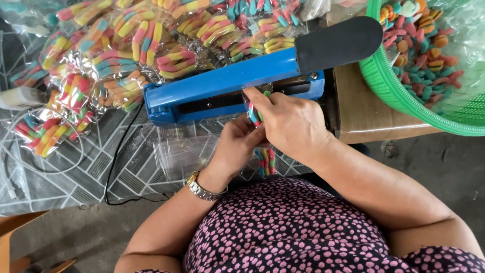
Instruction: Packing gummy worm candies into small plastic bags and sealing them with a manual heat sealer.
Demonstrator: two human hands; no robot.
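Both my hands hold one small clear bag of striped gummy worms [266,159] at the mouth of a blue heat sealer [222,83]. My right hand [290,121] grips the bag's top, with the fingertips at the sealer's jaw. My left hand [236,144], with a gold wristwatch, holds the bag from the left and below. The sealer's black handle [338,43] is raised to the upper right. The bag's upper part is hidden by my fingers.
A heap of filled candy bags [126,45] lies behind and left of the sealer. A green plastic basket [389,86] of loose gummies sits at the upper right on a cardboard box [369,111]. Empty clear bags [182,154] and a black cord [113,167] lie on the patterned table cover.
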